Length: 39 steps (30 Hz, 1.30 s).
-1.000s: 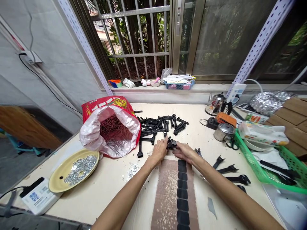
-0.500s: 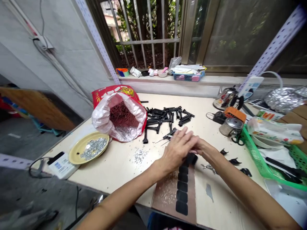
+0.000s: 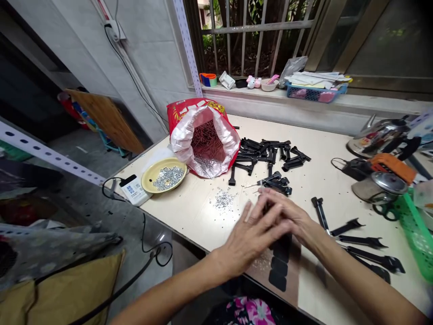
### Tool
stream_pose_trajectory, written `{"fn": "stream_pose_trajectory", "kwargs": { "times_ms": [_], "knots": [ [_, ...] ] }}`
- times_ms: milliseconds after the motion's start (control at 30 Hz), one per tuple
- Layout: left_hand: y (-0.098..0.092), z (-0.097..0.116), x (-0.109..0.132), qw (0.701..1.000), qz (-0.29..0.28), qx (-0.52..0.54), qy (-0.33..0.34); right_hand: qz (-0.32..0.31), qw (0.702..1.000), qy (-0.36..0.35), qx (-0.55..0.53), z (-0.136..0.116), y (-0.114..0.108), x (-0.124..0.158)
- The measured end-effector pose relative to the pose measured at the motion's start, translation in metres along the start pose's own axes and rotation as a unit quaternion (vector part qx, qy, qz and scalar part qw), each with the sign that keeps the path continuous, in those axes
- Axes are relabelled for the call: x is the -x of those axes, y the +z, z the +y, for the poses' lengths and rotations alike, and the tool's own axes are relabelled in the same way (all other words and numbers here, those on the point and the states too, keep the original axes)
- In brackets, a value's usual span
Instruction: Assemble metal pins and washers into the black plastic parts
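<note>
My left hand (image 3: 248, 237) and my right hand (image 3: 292, 212) meet above a brown board at the table's front edge. The left fingers curve over those of the right. Something dark shows between the fingers, mostly hidden, and its kind cannot be made out. Below the hands, a column of black rounded-square pads (image 3: 278, 266) lies on the brown board (image 3: 293, 283). Beyond my fingertips lie several black plastic parts (image 3: 277, 183). Left of them, small silvery pieces (image 3: 223, 199) are scattered on the table.
A red sack (image 3: 182, 113) of reddish-brown thin pieces stands open near a yellow plate (image 3: 146, 180) of silvery bits. Long black parts (image 3: 367, 241) lie right of my right forearm. A metal pot (image 3: 377, 187), scissors (image 3: 387, 212) and green basket (image 3: 414, 234) stand farther right.
The view has turned, so the table's things sit farther right. My hands stay together over the board, with the left fingers spread more apart. More of the black parts at right are visible.
</note>
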<state>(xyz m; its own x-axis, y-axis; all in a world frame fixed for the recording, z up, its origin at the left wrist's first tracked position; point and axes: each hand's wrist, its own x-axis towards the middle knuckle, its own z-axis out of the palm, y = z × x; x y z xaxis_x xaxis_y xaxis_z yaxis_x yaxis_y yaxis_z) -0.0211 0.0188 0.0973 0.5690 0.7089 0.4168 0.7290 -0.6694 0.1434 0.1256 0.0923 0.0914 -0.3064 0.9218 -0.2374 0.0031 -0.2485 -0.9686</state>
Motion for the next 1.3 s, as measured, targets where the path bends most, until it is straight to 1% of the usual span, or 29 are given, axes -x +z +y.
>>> {"fn": "stream_pose_trajectory", "kwargs": {
  "times_ms": [33,67,100,133,167,200,233,300,400,467,500,567,600,633,667,700,733,767,800,833,867,900,933,1033,1100,1133,1167,1233,1300],
  "knots": [
    [0.0,-0.013,0.012,0.999,0.003,-0.013,-0.037,-0.018,1.0,-0.002,-0.024,-0.006,-0.008,-0.006],
    [0.001,-0.029,0.024,0.994,0.017,-0.029,-0.102,-0.024,0.999,-0.01,-0.03,-0.01,-0.012,-0.012],
    [0.002,-0.046,0.036,0.979,0.043,-0.048,-0.191,-0.027,0.999,-0.025,-0.02,-0.012,-0.013,-0.016],
    [0.004,-0.064,0.047,0.963,0.056,-0.058,-0.259,-0.023,0.999,-0.047,0.009,-0.013,-0.012,-0.019],
    [0.006,-0.081,0.056,0.946,0.057,-0.063,-0.312,-0.012,0.996,-0.073,0.054,-0.011,-0.009,-0.02],
    [0.009,-0.096,0.065,0.938,0.052,-0.073,-0.335,0.002,0.99,-0.099,0.1,-0.008,-0.006,-0.022],
    [0.012,-0.11,0.071,0.936,0.034,-0.082,-0.341,0.014,0.983,-0.12,0.139,-0.005,-0.002,-0.023],
    [0.017,-0.129,0.079,0.942,-0.01,-0.076,-0.327,0.029,0.97,-0.15,0.187,0.003,0.003,-0.025],
    [0.02,-0.141,0.083,0.952,-0.053,-0.046,-0.298,0.031,0.956,-0.188,0.224,0.009,0.008,-0.027],
    [0.019,-0.142,0.083,0.953,-0.054,-0.019,-0.298,0.025,0.944,-0.216,0.246,0.008,0.01,-0.027],
    [0.017,-0.141,0.082,0.951,-0.045,0.003,-0.305,0.021,0.938,-0.229,0.259,0.007,0.012,-0.026],
    [0.014,-0.137,0.079,0.938,0.004,0.077,-0.339,0.011,0.925,-0.249,0.287,0.005,0.018,-0.022],
    [0.012,-0.133,0.076,0.918,0.041,0.137,-0.371,0.004,0.918,-0.258,0.301,0.004,0.021,-0.02],
    [0.011,-0.128,0.072,0.883,0.082,0.212,-0.41,-0.006,0.911,-0.267,0.315,0.004,0.025,-0.018],
    [0.01,-0.122,0.066,0.831,0.12,0.302,-0.451,-0.016,0.903,-0.274,0.329,0.004,0.03,-0.016],
    [0.008,-0.114,0.061,0.764,0.151,0.397,-0.487,-0.025,0.896,-0.28,0.344,0.005,0.034,-0.014],
    [0.007,-0.105,0.054,0.687,0.172,0.49,-0.508,-0.032,0.888,-0.284,0.36,0.005,0.038,-0.012],
    [0.006,-0.097,0.048,0.617,0.183,0.569,-0.512,-0.036,0.879,-0.286,0.379,0.005,0.041,-0.01],
    [0.005,-0.088,0.042,0.56,0.192,0.627,-0.506,-0.037,0.87,-0.287,0.399,0.005,0.044,-0.009],
    [0.005,-0.08,0.037,0.517,0.199,0.669,-0.496,-0.035,0.86,-0.289,0.419,0.004,0.046,-0.008],
    [0.004,-0.073,0.032,0.487,0.206,0.696,-0.486,-0.032,0.85,-0.29,0.439,0.003,0.046,-0.006],
    [0.004,-0.067,0.029,0.468,0.212,0.712,-0.478,-0.028,0.84,-0.292,0.457,0.001,0.046,-0.005],
    [0.004,-0.062,0.026,0.457,0.217,0.722,-0.472,-0.024,0.83,-0.294,0.474,-0.001,0.046,-0.003],
    [0.006,-0.055,0.02,0.445,0.224,0.732,-0.464,-0.002,0.799,-0.301,0.521,-0.008,0.042,0.004],
    [0.007,-0.053,0.018,0.453,0.226,0.726,-0.465,0.016,0.772,-0.312,0.554,-0.01,0.04,0.008],
    [0.007,-0.052,0.018,0.467,0.229,0.715,-0.467,0.027,0.754,-0.321,0.572,-0.011,0.04,0.01],
    [0.008,-0.051,0.017,0.488,0.235,0.699,-0.468,0.038,0.735,-0.334,0.589,-0.01,0.039,0.012],
    [0.01,-0.049,0.017,0.542,0.246,0.654,-0.467,0.062,0.7,-0.358,0.615,-0.009,0.039,0.013],
    [0.012,-0.048,0.017,0.586,0.244,0.619,-0.463,0.078,0.683,-0.374,0.623,-0.006,0.038,0.013]
  ]
}}
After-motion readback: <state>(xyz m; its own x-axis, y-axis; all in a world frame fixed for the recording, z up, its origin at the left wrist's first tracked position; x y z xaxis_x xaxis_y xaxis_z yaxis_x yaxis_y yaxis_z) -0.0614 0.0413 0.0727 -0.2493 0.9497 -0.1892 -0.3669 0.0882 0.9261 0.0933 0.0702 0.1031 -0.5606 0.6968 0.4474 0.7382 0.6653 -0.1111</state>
